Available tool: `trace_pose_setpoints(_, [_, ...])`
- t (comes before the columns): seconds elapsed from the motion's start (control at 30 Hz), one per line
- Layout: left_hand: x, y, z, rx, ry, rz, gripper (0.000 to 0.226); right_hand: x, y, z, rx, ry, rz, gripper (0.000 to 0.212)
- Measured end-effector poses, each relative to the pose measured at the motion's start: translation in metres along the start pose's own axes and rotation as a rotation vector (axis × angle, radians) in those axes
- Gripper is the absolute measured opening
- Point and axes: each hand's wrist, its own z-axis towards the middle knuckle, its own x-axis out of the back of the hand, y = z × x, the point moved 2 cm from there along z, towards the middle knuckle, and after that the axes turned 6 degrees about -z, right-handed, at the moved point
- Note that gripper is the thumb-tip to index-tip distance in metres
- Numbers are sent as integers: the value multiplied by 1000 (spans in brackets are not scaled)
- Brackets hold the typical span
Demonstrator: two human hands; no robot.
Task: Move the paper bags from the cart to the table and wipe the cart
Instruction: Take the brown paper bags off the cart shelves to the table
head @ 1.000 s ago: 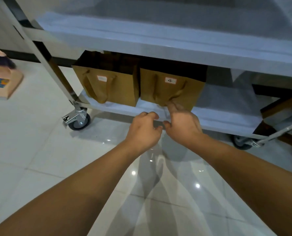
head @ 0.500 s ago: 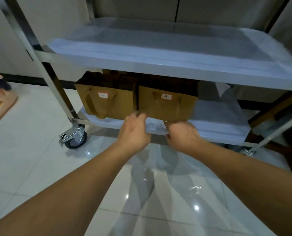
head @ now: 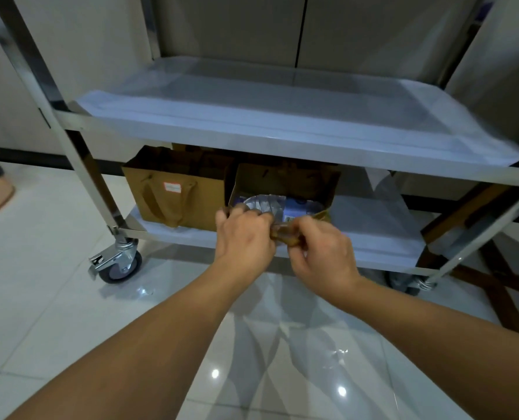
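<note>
Head view, only one camera here. Compared with half a second back, the right paper bag [head: 285, 183] isn't standing square any more: it's tipped toward the person with its mouth facing out, so you can see inside it now. Before, both hands were just at the shelf edge below the bags; now they've got hold of its handles.

Grip-wise: the left hand [head: 243, 234] has its fingers curled tight around the bag's near rim and handle, so that grip is clenched on the bag. The right hand [head: 321, 253] pinches the brown handle strap [head: 284, 234] between thumb and curled fingers, also grasping, not released. The two hands are just beside each other, nearly touching.

The bag is brown paper, still on the cart's lower shelf [head: 379, 237], and inside there's a clear plastic bottle [head: 261, 203] lying down plus something with a blue-white label. The left paper bag [head: 176, 195] sits upright right next to it, touching, with a small white sticker. The cart [head: 79, 165] is steel, shelves covered in whitish film, on a glossy tile floor [head: 55, 313].
</note>
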Motion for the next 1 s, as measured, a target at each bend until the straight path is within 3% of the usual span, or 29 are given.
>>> trace_pose_setpoints(0.17, [-1,-2,-11,-83,34,120,25,3,2,29,-275,-205,-245,29])
trace_pose_setpoints(0.3, [-13,-4,-17,-203,13,143,37,0,-2,43,-273,-421,-425,22])
trace_pose_setpoints(0.53, [-22,-13,-23,-205,10,-185,26,-15,-1,39,-261,-589,-240,5])
trace_pose_setpoints(0.67, [-20,-10,-24,-275,52,-211,64,-9,0,37,-247,-648,-100,15])
trace_pose_setpoints(0.77, [-18,-7,-23,-274,90,-240,76,4,-4,34,-174,-566,-13,22])
trace_pose_setpoints(0.87, [-13,-5,-20,-249,226,-249,82,22,-12,33,-40,-336,40,32])
trace_pose_setpoints(1.0, [-5,-2,-17,-175,434,-398,48,31,-24,30,58,-13,139,28])
